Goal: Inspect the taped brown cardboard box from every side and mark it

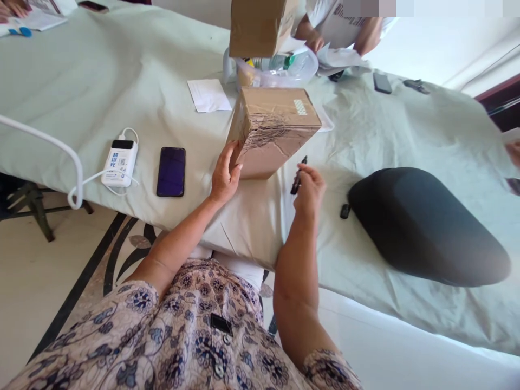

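Observation:
A brown cardboard box (280, 149) stands on the cloth-covered table in front of me, its front edge and corner covered with dark scribbled lines. My left hand (225, 176) holds the box at its lower left edge, fingers along the side and thumb toward the front. To the right of the box, apart from it, my right hand (311, 187) is closed around a black marker (298, 176) that points upward. A small black piece (345, 211), which looks like a cap, lies on the cloth right of that hand.
Left of me lie a dark phone (171, 171) and a white power bank (121, 162) with a cable. A large black rounded object (426, 227) sits at the right. Behind the box are white paper (209, 95), a plastic tub (306, 65), another carton (260, 30) and a person's hand (314, 40).

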Available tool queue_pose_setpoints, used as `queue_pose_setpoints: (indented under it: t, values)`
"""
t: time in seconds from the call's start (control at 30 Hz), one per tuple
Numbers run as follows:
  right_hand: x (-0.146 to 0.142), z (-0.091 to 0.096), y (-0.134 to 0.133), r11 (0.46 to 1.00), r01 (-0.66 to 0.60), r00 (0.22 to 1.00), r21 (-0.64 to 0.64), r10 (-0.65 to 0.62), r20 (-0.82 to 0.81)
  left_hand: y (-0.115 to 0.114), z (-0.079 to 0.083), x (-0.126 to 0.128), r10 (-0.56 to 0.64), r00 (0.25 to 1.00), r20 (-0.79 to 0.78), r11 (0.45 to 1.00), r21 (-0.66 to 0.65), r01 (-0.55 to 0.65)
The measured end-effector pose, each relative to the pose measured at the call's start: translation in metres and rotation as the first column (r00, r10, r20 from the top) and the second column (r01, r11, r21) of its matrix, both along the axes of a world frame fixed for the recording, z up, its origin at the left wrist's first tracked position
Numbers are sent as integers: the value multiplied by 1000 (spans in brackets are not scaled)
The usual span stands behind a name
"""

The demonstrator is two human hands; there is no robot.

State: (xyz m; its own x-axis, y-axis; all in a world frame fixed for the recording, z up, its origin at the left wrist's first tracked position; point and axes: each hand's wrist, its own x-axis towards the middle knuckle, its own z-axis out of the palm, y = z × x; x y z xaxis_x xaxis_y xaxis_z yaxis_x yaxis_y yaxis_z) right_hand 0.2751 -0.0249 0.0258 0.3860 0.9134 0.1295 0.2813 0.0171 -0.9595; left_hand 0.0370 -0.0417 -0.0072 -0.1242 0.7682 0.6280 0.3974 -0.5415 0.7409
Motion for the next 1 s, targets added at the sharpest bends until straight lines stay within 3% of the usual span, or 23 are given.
queue_pose_setpoints:
  t: [0.03, 0.1, 0.2, 0.3, 0.47, 0.63, 0.7, 0.8, 0.87, 0.93, 1.0]
  values:
    - [1, 7, -2, 996, 5, 990, 89, 7, -139, -1, 1, 0, -4, 1000, 8, 1000, 1, 4]
    - [-3, 29, -11, 965, -20, 967, 262, 85, -241, -3, 4, 1, -13, 1000, 25, 1000, -4, 13]
    - [-25, 67, -29, 862, -120, 966, 492, 216, -144, -6, 8, 1, -11, 999, 33, 1000, -25, 12]
    - [-55, 95, -40, 737, -167, 962, 655, 268, -55, -5, 9, 0, -3, 1000, 30, 1000, -22, 4]
    - [-93, 118, -33, 806, -354, 932, 475, 261, 252, -2, 6, 0, -7, 999, 33, 1000, 9, 6]
    - [-110, 134, -11, 730, -477, 865, 490, 291, 409, -1, 4, -1, -19, 999, 42, 1000, 25, 18]
    - [-111, 133, -5, 739, -403, 903, 540, 224, 368, -1, 4, -1, -21, 999, 40, 1000, 17, 21]
    - [-106, 125, -6, 716, -140, 988, 684, 50, 149, -3, 5, 0, -24, 999, 46, 1000, 0, 24]
    - [-101, 119, -12, 719, 17, 995, 695, -84, 62, -4, 6, 0, -27, 998, 50, 1000, -10, 27]
    - [-98, 113, -20, 758, 43, 988, 651, -131, 87, -4, 6, 0, -31, 998, 53, 999, -14, 32]
    - [-100, 109, -25, 802, -84, 993, 591, 18, 118, -3, 6, 0, -39, 998, 54, 999, -14, 40]
